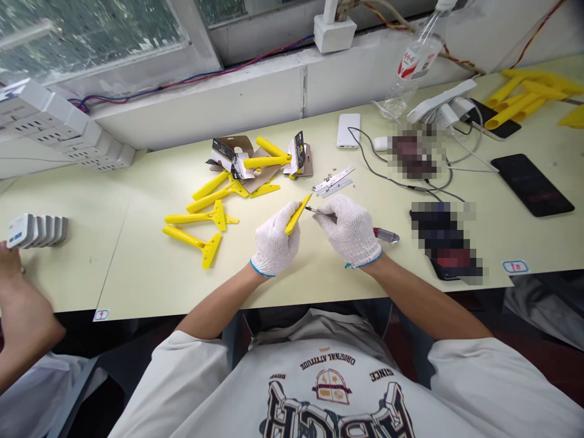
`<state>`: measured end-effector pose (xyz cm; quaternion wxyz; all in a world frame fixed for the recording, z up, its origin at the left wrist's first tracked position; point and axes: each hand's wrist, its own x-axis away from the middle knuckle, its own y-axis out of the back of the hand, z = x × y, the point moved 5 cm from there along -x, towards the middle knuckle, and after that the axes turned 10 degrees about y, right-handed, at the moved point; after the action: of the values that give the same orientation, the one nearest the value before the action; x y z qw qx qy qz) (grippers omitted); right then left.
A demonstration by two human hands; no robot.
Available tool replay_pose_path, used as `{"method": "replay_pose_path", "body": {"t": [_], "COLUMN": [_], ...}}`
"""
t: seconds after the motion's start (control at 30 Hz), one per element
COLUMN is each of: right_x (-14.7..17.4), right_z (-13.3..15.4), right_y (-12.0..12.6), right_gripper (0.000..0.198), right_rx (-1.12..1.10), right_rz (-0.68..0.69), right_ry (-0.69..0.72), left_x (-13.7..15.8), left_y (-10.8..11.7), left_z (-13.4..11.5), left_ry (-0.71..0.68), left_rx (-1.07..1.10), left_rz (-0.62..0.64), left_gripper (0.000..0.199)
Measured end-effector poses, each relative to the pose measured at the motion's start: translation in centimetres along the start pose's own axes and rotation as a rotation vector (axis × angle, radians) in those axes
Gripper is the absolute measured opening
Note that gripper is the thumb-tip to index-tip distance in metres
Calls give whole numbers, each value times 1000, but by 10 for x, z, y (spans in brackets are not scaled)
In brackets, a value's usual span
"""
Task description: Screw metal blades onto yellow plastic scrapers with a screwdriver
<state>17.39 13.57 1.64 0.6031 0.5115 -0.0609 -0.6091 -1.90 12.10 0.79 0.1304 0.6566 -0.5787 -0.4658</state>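
Note:
My left hand point(276, 238), in a white knit glove, is closed around a yellow plastic scraper part point(298, 214), held upright at a slant. My right hand point(349, 230), gloved the same way, grips a screwdriver point(387, 235). Its clear and red handle sticks out behind the palm, and its metal tip points at the yellow part; whether they touch I cannot tell. Just beyond the hands lie metal blades point(336, 179) with several small screws point(327, 177). To the left are yellow scrapers point(196, 217), several of them, with handles pointing left.
Opened cardboard packaging point(232, 159) and more yellow handles sit behind. A white power bank point(348, 131), cables, a plastic bottle point(413, 64) and phones point(531, 184) occupy the right side. At far left, another person's hand point(10, 261) is beside stacked white devices point(37, 231).

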Motion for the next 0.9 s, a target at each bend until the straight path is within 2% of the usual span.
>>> {"method": "replay_pose_path", "body": {"t": [0.43, 0.63, 0.9], "right_x": [-2, -1, 3], "right_z": [8, 5, 3], "right_y": [-4, -3, -2], "right_gripper": [23, 12, 16], "right_rx": [-22, -57, -12], "right_rz": [98, 64, 55], "right_ry": [-23, -29, -35], "left_x": [0, -1, -2], "left_y": [-1, 0, 1], "left_z": [4, 3, 1], "left_ry": [13, 23, 18], "left_rx": [-28, -23, -53], "left_rz": [-6, -2, 3], "left_gripper": [44, 44, 45]}}
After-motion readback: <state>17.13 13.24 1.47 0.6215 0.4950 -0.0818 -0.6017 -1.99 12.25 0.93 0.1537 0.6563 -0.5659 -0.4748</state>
